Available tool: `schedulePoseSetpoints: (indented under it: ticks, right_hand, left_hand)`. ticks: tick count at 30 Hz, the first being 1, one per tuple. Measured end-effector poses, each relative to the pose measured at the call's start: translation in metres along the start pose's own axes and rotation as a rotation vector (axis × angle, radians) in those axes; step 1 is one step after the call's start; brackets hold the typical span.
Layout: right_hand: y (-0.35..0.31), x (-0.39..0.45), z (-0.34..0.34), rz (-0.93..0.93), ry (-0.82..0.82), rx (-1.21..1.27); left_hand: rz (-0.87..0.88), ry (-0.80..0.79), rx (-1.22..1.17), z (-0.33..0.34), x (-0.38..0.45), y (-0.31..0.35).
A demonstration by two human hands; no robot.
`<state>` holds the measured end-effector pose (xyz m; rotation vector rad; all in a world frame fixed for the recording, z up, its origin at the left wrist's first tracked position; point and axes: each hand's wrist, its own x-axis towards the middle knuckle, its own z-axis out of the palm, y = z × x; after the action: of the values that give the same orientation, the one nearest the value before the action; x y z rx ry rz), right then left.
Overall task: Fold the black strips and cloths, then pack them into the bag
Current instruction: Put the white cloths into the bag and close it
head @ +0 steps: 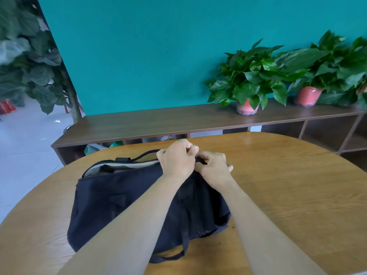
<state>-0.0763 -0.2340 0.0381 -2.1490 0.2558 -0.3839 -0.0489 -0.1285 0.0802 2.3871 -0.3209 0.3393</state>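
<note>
- Both my hands work the black bag's point(127, 197) far right end: left hand point(177, 157) pinches the zipper pull point(192, 145), right hand point(213, 165) grips the fabric.
- Its long axis runs left to right across the wooden table point(288, 185).

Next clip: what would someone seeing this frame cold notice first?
First, the black fabric bag lying mid-table on the round wooden table, its top gaping open at the left. Both hands meet at its far right end: the left hand pinches a small metal zipper pull while the right hand grips the bag's edge.
</note>
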Motion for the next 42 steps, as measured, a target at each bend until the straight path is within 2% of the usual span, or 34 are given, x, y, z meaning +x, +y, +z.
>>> schedulePoseSetpoints:
  ticks: [4,10,12,15,17,20,24,33,38,40,42]
  right_hand:
    - [-0.010,0.000,0.003,0.001,0.093,-0.183]
    - [-0.027,-0.002,0.016,-0.044,0.139,-0.219]
    - [-0.035,-0.003,0.018,-0.037,0.103,-0.226]
    - [-0.042,-0.003,0.016,0.059,-0.059,0.090]
    - [-0.043,-0.003,0.014,0.083,-0.084,0.196]
    - [-0.043,-0.004,0.012,0.024,-0.085,0.051]
    - [-0.039,-0.007,0.006,0.037,0.046,-0.320]
    - [-0.032,-0.016,0.009,0.113,0.135,-0.493]
    - [-0.047,-0.025,0.022,0.165,0.210,-0.543]
    - [-0.063,-0.032,0.035,0.094,0.259,-0.511]
    - [-0.086,-0.038,0.054,-0.104,0.239,-0.474]
  left_hand:
    - [-0.001,0.025,0.045,-0.011,-0.004,-0.013]
    - [0.010,0.067,0.097,-0.033,-0.008,-0.031]
    - [0.042,0.071,0.108,-0.040,-0.009,-0.033]
    - [0.112,0.021,0.089,-0.046,-0.008,-0.033]
    - [0.112,-0.008,0.044,-0.047,-0.007,-0.034]
    - [0.067,0.000,-0.010,-0.044,-0.009,-0.037]
    - [0.040,0.065,0.047,-0.048,-0.010,-0.044]
    - [-0.120,0.178,0.142,-0.098,-0.010,-0.095]
    - [-0.171,0.212,0.086,-0.121,-0.021,-0.123]
    - [-0.171,0.194,0.049,-0.122,-0.023,-0.127]
    - [-0.152,0.192,0.053,-0.122,-0.023,-0.129]
